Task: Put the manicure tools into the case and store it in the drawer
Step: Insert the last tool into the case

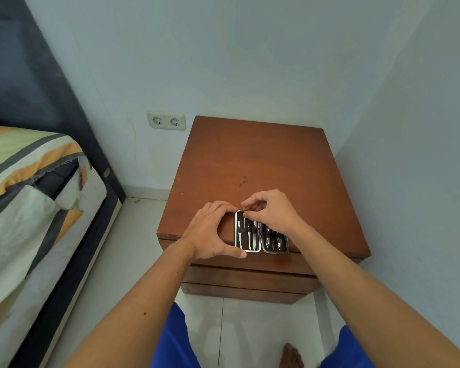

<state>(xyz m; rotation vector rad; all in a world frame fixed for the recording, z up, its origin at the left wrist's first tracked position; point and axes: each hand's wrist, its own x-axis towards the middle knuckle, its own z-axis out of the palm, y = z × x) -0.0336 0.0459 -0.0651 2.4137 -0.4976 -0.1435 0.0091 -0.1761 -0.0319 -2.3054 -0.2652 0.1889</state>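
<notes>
Fingers (250,208) of our right hand (272,212) pinch a thin metal tool (246,210) at the far edge of the open case (260,236); which tool it is we cannot tell. Our left hand (211,229) braces the case's left half, index finger along its far corner and thumb at its near corner, fingers mostly straight. The case lies flat, opened like a book, near the front edge of the brown wooden nightstand (263,166), with several metal tools (250,232) already strapped in both halves. Below the top we see drawer fronts (245,277), all pushed in. A bed (29,181) stands at left, a double wall socket (166,122) behind.
</notes>
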